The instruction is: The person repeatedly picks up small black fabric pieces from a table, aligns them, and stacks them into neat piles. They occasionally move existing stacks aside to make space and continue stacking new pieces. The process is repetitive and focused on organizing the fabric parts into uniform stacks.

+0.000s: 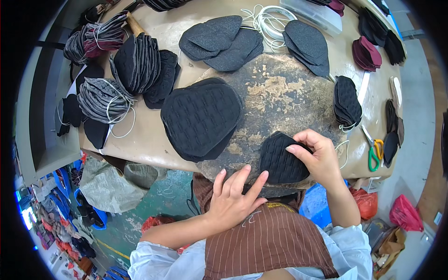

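A small black quilted fabric piece (282,161) lies at the near edge of a worn round board (261,100). My right hand (319,156) pinches its upper right edge between thumb and fingers. Close by on the left, my left hand (235,196) rests at the board's edge with fingers spread, holding nothing. A stack of larger black quilted pieces (200,119) sits on the board's left part. At its right edge stands a bundle of small black pieces (346,102) with white cord.
Dark grey foam pieces (224,42) and another foam stack (306,44) lie at the back beside coiled white cord (266,25). Tied bundles of grey fabric pieces (102,99) crowd the left. Scissors with green and orange handles (374,151) lie at the right, near maroon pieces (367,53).
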A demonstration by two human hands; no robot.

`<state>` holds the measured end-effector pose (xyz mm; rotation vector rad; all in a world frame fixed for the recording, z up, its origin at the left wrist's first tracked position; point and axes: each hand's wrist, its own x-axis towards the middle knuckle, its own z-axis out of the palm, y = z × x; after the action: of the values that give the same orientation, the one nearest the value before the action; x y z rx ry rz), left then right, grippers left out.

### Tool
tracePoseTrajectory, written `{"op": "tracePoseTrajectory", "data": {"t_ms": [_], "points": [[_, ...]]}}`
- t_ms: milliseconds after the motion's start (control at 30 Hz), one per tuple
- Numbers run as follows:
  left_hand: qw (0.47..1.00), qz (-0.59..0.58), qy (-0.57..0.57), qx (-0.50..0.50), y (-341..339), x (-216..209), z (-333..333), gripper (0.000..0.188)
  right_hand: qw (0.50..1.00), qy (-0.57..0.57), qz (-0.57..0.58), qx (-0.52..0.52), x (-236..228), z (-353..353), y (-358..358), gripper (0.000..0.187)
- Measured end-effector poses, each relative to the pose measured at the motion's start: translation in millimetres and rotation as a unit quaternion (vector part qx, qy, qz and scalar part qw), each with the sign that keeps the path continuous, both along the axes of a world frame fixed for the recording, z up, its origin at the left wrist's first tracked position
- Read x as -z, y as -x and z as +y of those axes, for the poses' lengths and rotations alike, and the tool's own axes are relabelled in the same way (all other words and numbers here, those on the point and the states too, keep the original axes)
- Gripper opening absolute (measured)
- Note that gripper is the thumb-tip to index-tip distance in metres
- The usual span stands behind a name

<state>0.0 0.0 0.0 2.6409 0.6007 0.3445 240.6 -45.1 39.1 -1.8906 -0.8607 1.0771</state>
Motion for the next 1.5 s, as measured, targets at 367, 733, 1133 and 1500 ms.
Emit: {"op": "tracePoseTrajectory", "data": {"t_ms": [367, 733, 1133, 1500], "points": [[0.982, 0.122, 0.021, 0.146, -47.7, -28.4, 33.4, 0.093, 0.995, -0.002, -0.097, -0.003, 1.2, -4.9, -0.9, 0.018], [0.985, 0.088, 0.096, 0.110, -81.8, -40.7, 46.8, 0.087, 0.986, 0.086, -0.139, -0.028, -19.0, -14.0, -17.8, 0.020], [0.898, -0.314, 0.237, -0.197, -40.8, -68.0, 93.1, 0.056, 0.938, -0.130, -0.255, 0.196, -19.6, -49.9, -82.9, 0.024], [0.911, -0.248, 0.329, -0.033, -106.9, -60.6, 64.6, 0.085, 0.972, -0.221, -0.083, -0.006, -13.6, -40.6, -94.6, 0.051]]}}
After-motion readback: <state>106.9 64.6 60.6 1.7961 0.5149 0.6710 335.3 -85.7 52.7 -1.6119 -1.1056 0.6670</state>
